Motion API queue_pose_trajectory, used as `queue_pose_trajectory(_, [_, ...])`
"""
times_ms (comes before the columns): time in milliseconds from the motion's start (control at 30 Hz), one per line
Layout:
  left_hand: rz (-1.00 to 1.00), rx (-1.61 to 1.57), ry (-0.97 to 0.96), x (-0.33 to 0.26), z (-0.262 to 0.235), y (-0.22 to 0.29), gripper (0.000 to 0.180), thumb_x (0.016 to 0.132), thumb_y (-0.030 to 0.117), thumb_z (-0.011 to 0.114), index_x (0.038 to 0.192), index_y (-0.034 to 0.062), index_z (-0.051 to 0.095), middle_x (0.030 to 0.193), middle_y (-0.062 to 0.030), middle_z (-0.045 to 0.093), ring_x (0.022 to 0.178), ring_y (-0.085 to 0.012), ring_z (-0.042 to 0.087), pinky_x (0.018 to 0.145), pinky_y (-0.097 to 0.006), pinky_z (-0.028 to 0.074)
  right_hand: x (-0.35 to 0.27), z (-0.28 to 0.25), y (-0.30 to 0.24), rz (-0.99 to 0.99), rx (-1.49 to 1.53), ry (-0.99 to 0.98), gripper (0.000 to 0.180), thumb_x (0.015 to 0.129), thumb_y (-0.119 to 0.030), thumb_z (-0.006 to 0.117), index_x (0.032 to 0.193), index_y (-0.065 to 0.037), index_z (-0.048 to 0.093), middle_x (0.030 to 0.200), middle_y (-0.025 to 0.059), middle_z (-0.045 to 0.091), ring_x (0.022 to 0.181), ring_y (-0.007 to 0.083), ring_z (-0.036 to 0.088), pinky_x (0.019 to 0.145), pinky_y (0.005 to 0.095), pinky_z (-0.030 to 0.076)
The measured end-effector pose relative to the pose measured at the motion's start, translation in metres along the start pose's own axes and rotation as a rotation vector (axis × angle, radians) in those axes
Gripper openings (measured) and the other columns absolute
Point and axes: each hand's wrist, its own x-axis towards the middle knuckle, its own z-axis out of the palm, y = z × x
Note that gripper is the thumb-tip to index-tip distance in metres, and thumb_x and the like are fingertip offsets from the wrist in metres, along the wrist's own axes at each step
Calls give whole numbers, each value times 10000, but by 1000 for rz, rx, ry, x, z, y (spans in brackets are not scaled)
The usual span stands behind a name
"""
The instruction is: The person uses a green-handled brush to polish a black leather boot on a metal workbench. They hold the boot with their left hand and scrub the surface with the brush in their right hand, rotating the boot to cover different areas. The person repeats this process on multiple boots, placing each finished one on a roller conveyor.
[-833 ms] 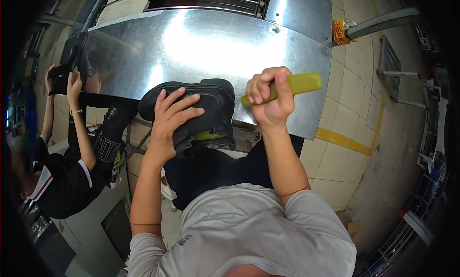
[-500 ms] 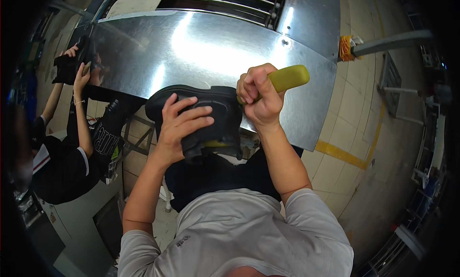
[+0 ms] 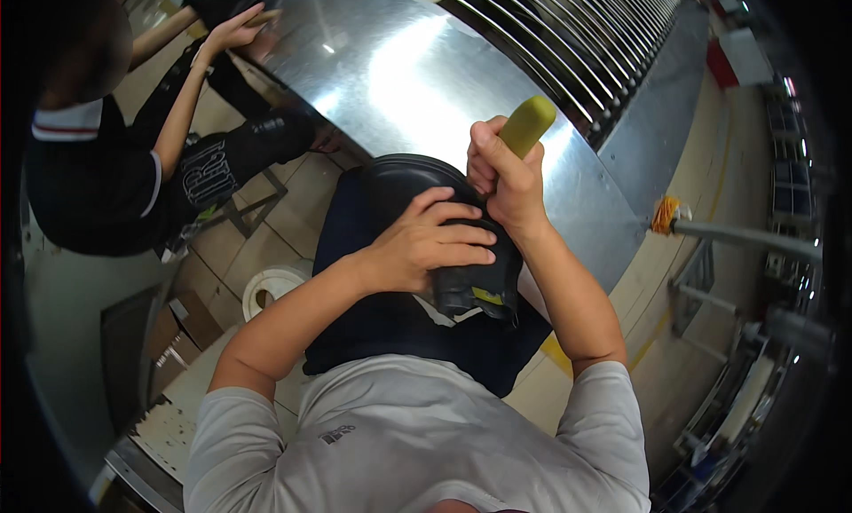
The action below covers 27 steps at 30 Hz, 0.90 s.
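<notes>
A black boot (image 3: 399, 189) rests above my lap at the near edge of the metal table, its opening toward me with a bit of yellow showing inside. My left hand (image 3: 426, 242) lies over its side, fingers spread and pressing it, the thumb hidden. My right hand (image 3: 512, 176) is closed around a tool with a thick olive-yellow handle (image 3: 531, 124), whose end sticks up from the fist. The fist is against the boot's far right edge; the tool's working end is hidden there.
The shiny metal table (image 3: 390, 96) joins a roller conveyor (image 3: 568, 43) at the upper right. Close on my left sits a co-worker in black (image 3: 98, 176), hands on a dark item at the table. A white roll-like thing (image 3: 271, 287) is on the left, and a metal bar (image 3: 745, 233) on the right.
My view has turned, so the table and co-worker appear rotated. The boot is tilted differently, its opening lower right. The tool's handle points more upward; both hands keep their holds.
</notes>
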Motion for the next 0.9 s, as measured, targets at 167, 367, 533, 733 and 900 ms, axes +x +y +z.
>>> queue_pose_trajectory(167, [43,-65,29,-3,5,-6,646,653,116,858,1270,242,714,1379,46,639,1353,-254,502,1194,-546,275,24,32,6,-13,-128,-10,278,949,-216,747,792,-35,606,546,-15,455,432,79,381,414,254,288])
queue_pose_trajectory(367, [105,-123,-12,0,-3,-13,605,674,51,822,1250,195,704,1335,19,645,1343,-272,498,1216,-541,267,50,56,17,21,-126,-78,288,945,-209,754,773,-60,576,553,-25,431,427,75,357,405,254,261])
queue_pose_trajectory(533, [147,-245,-48,6,-14,-21,553,688,38,810,1212,180,707,1312,17,652,1335,-277,499,1221,-554,258,71,68,27,85,-212,-101,343,989,-318,685,803,-68,542,569,-11,381,448,103,356,434,266,275])
queue_pose_trajectory(733, [233,-367,-244,23,-23,-38,549,701,156,863,1222,160,690,1265,-6,674,1304,-285,538,1213,-535,271,68,-3,9,-76,56,81,314,1021,-360,639,890,-87,557,582,-15,404,456,117,407,432,280,329])
queue_pose_trajectory(900, [211,-271,294,34,-4,-45,472,852,455,773,1083,47,715,1017,-101,724,978,-329,692,918,-451,521,-19,-55,17,-194,-73,534,271,1009,-278,671,913,-61,538,598,3,413,463,121,413,430,299,342])
